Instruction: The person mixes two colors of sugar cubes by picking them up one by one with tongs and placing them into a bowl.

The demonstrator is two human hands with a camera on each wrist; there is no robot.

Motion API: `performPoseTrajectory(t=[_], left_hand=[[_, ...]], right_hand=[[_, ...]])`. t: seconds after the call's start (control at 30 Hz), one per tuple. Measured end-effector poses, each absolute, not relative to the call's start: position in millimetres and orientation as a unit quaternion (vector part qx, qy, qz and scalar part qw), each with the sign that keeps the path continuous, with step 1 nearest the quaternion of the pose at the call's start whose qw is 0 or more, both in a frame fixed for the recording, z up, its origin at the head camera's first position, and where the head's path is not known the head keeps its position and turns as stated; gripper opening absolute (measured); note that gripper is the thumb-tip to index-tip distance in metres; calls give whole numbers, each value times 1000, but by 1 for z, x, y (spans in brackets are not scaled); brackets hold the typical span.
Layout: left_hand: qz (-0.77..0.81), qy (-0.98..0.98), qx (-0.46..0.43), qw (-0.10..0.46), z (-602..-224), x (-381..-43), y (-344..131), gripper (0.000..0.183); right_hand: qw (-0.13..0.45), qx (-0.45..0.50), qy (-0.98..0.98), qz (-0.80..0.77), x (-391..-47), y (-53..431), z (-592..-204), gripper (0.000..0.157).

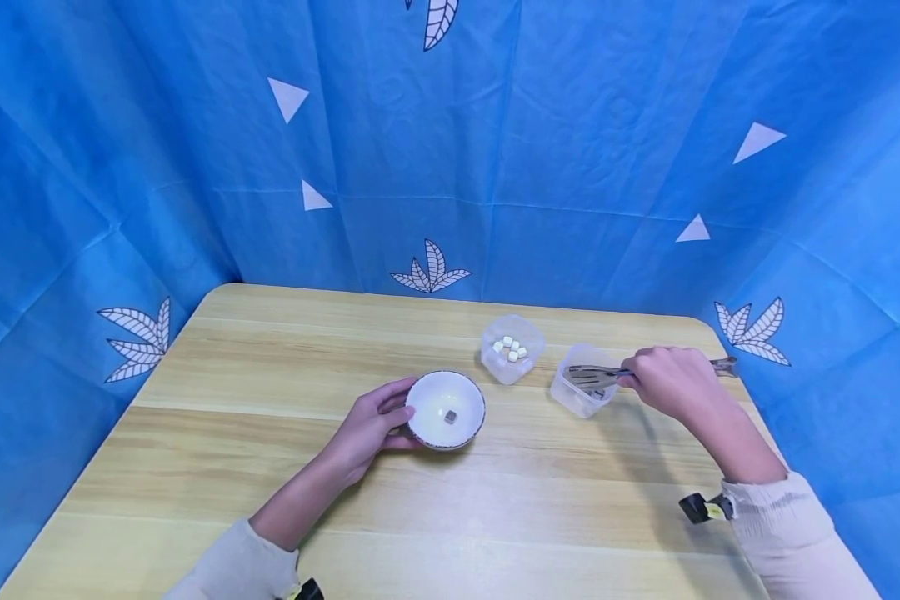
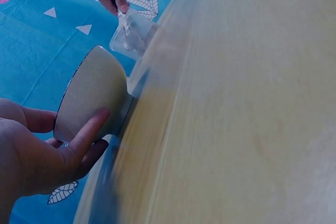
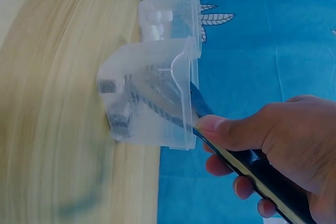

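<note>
My left hand (image 1: 371, 425) grips a white bowl (image 1: 431, 396) by its left side, thumb at the rim and fingers around the outer wall. One small grey cube (image 1: 451, 416) lies inside the bowl. On the right, my right hand (image 1: 671, 382) holds metal tongs (image 1: 592, 377) with slotted ends. Their ends reach down into a clear plastic container (image 3: 149, 56). Through its wall, grey metallic cubes (image 3: 119, 119) show at the bottom in the right wrist view. Whether the tongs pinch a cube is hidden by the cloudy plastic.
A second clear container (image 1: 495, 367) with several white cubes (image 1: 513, 353) stands left of the first, further back. All stand on a wooden table (image 1: 457, 517). A blue patterned curtain (image 1: 570, 167) hangs behind the table's far edge and along its sides.
</note>
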State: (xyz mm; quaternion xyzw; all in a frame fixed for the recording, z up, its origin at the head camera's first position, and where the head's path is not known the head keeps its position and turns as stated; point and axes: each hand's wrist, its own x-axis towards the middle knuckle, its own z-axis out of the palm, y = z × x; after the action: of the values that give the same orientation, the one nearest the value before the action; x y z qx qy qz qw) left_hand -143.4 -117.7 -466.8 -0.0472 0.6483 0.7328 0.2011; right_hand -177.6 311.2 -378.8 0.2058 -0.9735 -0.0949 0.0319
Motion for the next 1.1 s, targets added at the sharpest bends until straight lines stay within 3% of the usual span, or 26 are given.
performPoseTrajectory(t=[0.23, 0.57, 1.1], left_hand=[[732, 650, -45, 199, -467, -143, -118, 55], [732, 651, -44, 197, -468, -142, -117, 55], [732, 650, -46, 197, -467, -143, -117, 55]], right_hand=[[57, 204, -974, -82, -172, 315, -381, 34], [98, 199, -972, -71, -163, 318, -381, 14], [274, 243, -930, -35, -154, 316, -378, 14]])
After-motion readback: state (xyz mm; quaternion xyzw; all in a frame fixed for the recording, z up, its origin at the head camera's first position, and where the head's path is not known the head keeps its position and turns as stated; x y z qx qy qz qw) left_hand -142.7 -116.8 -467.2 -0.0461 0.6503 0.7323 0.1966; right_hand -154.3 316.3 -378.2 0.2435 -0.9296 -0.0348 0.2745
